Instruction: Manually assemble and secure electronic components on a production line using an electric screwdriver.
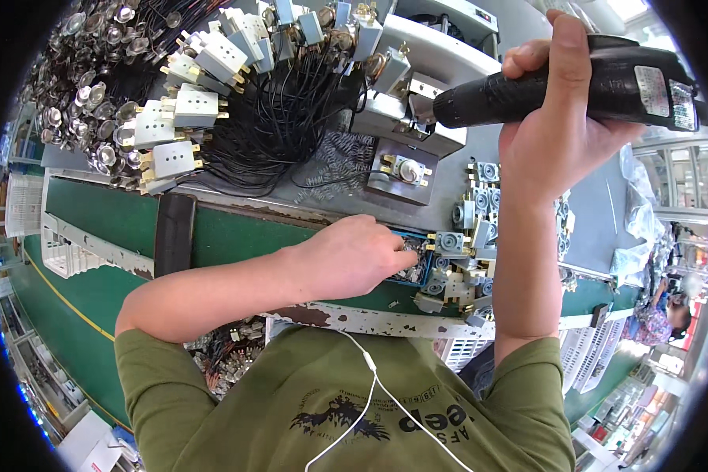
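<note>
My right hand (554,149) is wrapped round a black electric screwdriver (488,100), which lies almost level in the picture. The screwdriver's nose points left, at a small metal fixture (421,106) on a pale machine. My left hand (354,256) is closed with its fingertips at a small blue-edged tray (428,267) of tiny metal parts. Whatever those fingers may pinch is hidden. Beyond it, a dark metal block (397,189) bears a grey part with brass terminals and a round centre. Several similar grey parts (480,204) lie right of the tray.
White blocks with brass terminals (197,106) and black wires (267,141) crowd the far left, beside a heap of round metal parts (94,98). Small springs (342,161) are scattered near the block. A dark phone-shaped object (175,234) lies at the table's left. Another person (669,318) is at far right.
</note>
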`<state>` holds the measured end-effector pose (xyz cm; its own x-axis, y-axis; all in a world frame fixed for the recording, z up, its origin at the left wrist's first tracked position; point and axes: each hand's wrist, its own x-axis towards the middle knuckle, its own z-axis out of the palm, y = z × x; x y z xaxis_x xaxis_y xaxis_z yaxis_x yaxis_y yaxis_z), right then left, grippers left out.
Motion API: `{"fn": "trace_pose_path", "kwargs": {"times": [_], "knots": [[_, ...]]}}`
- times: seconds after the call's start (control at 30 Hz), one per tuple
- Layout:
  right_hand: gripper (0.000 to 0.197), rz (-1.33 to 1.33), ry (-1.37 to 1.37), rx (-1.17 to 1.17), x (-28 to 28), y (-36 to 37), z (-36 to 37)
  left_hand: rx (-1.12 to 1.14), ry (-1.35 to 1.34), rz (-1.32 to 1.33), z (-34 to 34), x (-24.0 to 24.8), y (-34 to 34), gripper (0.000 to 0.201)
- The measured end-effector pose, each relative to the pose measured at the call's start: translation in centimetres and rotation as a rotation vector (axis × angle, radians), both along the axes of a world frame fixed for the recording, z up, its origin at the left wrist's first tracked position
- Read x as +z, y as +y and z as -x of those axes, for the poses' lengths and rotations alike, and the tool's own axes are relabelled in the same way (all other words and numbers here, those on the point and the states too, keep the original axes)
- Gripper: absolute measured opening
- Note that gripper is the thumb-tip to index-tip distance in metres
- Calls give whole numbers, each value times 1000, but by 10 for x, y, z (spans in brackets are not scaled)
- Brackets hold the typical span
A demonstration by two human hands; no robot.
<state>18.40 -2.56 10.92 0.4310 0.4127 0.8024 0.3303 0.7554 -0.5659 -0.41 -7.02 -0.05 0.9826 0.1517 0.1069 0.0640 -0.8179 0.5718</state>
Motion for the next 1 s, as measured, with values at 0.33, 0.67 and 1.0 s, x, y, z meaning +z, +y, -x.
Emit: {"fn": "trace_pose_path", "kwargs": {"times": [0.33, 0.67, 1.0], "knots": [[18, 37, 5, 1, -1, -1, 16, 31, -28, -1, 1, 0, -2, 17], [27, 244, 41, -15, 8, 0, 26, 72, -74, -6, 0, 7, -2, 18], [43, 321, 26, 160, 20, 7, 14, 171, -181, -42, 6, 19, 9, 9]]}}
